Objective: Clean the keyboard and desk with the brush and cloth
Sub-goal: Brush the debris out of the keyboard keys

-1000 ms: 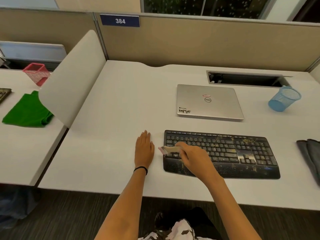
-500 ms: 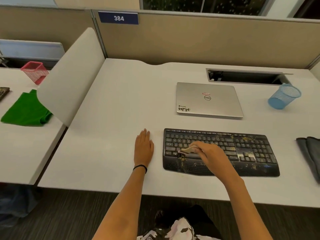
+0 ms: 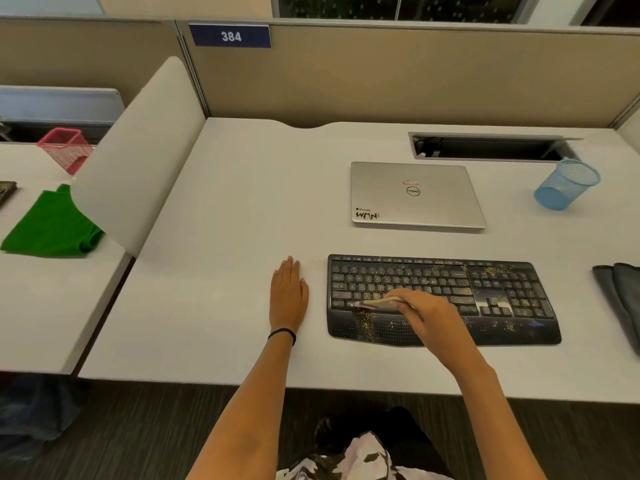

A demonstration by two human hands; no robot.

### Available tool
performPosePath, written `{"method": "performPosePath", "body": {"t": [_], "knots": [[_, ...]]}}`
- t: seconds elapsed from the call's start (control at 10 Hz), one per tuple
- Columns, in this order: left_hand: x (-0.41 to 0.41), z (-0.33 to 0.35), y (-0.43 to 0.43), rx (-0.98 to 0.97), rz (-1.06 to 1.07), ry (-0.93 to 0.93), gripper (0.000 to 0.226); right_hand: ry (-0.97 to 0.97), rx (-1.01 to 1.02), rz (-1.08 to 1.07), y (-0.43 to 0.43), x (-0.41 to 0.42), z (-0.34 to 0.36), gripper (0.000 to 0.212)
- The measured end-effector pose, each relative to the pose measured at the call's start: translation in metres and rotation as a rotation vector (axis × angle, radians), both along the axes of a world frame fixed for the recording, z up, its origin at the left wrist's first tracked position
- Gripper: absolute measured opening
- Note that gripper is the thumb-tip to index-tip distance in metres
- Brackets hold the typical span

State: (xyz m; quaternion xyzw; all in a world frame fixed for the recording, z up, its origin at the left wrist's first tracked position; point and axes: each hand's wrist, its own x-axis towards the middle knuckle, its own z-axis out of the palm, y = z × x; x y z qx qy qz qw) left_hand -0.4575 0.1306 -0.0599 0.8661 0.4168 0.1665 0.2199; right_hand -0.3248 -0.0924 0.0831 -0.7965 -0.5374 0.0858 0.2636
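Black keyboard (image 3: 485, 299), crumb-speckled: right hand (image 3: 429, 310) is gripping the brush (image 3: 377, 302) against its left keys, likely sweeping grit out; left hand (image 3: 289, 294) is lying flat just left of it, probably bracing; cloth (image 3: 620, 299) is lying to its right.

Closed silver laptop (image 3: 415, 195) is just sitting there, blue mesh cup (image 3: 564, 185) standing off to its right, pink mesh cup (image 3: 65, 150) sitting way off left.

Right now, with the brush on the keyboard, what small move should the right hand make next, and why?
Probably a short stroke toward the body, across the wrist rest. The right hand holds the brush with its tip at the keyboard's lower left keys, and a patch of crumbs lies just below it.
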Motion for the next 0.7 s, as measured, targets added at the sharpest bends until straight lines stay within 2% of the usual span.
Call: {"method": "performPosePath", "body": {"t": [0.2, 0.3, 0.7], "knots": [[0.0003, 0.0004, 0.0004, 0.006, -0.001, 0.002, 0.046, 0.06, -0.092, 0.007, 0.0045, -0.0022, 0.0015, 0.02], [0.0001, 0.0004, 0.0002, 0.005, 0.001, 0.0, 0.046, 0.057, -0.043, 0.002, 0.0064, -0.0028, 0.0019, 0.022], [0.0005, -0.0008, 0.0008, 0.0, 0.003, 0.0, 0.046, 0.05, -0.085, 0.005, 0.0083, -0.0039, -0.0018, 0.021]]}}
